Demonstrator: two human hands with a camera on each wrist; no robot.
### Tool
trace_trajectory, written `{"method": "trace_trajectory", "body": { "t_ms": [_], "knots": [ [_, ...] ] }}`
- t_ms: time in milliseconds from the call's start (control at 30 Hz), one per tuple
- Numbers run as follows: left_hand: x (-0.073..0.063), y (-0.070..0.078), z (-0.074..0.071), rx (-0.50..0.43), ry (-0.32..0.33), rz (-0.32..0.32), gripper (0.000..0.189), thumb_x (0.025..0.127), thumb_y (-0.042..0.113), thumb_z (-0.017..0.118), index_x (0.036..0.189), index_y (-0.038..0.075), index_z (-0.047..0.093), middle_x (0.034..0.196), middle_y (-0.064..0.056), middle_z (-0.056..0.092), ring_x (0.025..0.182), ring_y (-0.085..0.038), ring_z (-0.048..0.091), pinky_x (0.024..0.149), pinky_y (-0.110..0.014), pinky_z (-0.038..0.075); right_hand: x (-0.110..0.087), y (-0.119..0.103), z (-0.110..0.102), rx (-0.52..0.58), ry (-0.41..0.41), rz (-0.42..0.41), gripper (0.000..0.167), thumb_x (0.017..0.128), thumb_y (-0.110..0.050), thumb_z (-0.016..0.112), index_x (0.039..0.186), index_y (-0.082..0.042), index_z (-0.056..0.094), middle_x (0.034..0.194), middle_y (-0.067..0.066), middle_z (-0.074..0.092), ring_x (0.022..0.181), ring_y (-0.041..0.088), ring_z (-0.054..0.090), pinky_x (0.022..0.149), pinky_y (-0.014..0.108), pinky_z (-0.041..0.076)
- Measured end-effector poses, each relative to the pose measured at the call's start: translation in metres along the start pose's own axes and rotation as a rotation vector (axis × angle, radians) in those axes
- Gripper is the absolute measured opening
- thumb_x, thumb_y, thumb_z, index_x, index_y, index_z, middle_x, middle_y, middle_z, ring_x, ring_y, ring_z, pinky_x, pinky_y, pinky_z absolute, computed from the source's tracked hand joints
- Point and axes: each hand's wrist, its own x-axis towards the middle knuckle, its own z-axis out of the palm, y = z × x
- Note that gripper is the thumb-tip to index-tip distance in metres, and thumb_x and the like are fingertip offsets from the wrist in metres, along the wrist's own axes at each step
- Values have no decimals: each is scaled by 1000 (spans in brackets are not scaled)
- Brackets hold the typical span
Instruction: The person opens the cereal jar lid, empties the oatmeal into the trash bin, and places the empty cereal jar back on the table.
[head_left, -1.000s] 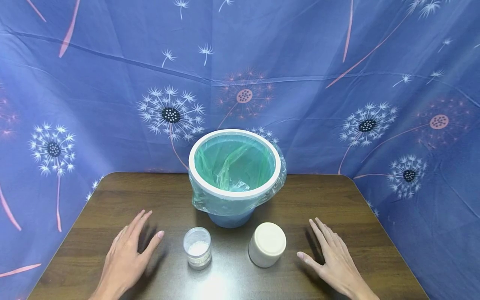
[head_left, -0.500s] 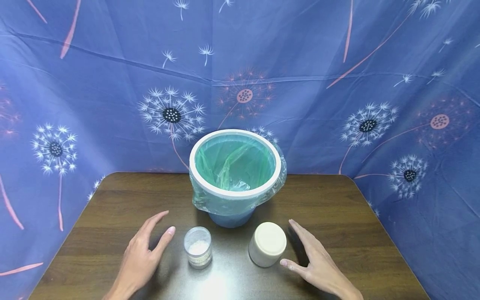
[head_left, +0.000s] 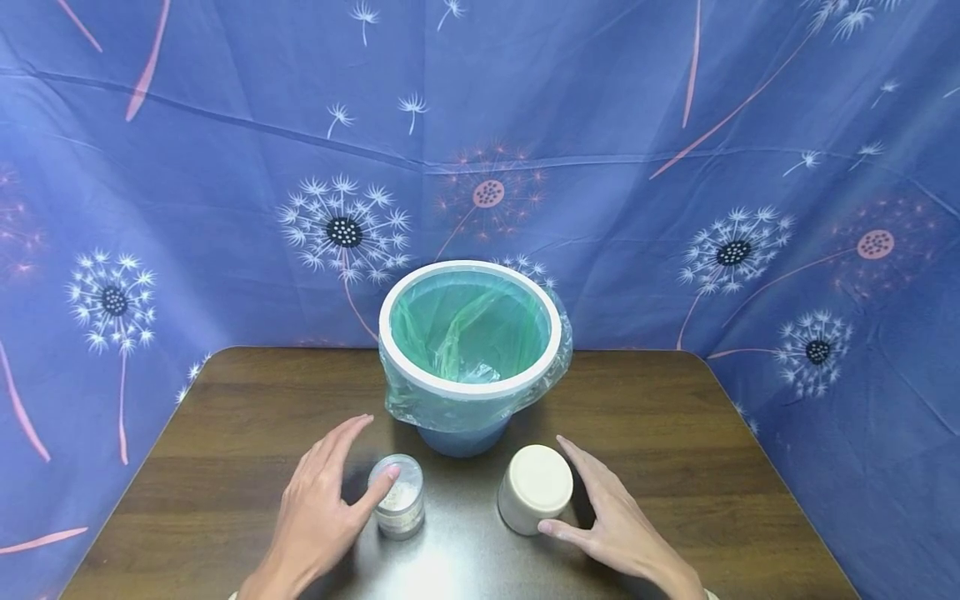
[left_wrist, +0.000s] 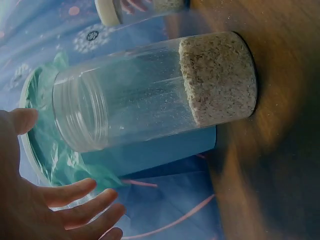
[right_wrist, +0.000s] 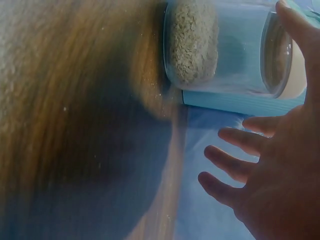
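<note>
Head view: left grip [head_left: 318, 508] wide beside a plain clear jar [head_left: 400, 506], right grip [head_left: 618, 525] wide beside a plain cream-lidded jar [head_left: 537, 487].

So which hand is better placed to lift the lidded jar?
Probably the right hand: it is spread open beside the lidded rice jar, while the left hand is at the open rice jar.

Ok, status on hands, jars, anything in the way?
Left hand by clear cylindrical grain jar; right hand by cream-lidded clear jar. Neither gripping. White-rimmed round blue bin behind jars, seemingly not blocking.
</note>
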Motion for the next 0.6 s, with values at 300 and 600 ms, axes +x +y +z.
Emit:
{"method": "trace_trajectory", "body": {
  "t_ms": [300, 600],
  "knots": [
    [4, 10, 7, 25, -20, 88, 73, 88, 51, 83, 152, 23, 60, 148, 0, 63, 132, -32, 60, 103, -58, 47, 5, 0, 4, 14, -8, -18, 109, 80, -64, 86, 166, -15, 40, 164, 6, 49, 146, 38, 50, 110, 65, 43],
    [13, 23, 15, 46, -73, 226, 76, 88, 60, 80, 148, 16, 62, 147, 2, 62, 134, -23, 58, 112, -48, 42, 9, -3, 8, 56, -26, -19, 109, 80, -65, 87, 166, -18, 40, 164, 0, 49, 146, 32, 51, 109, 64, 45]
  ]
}}
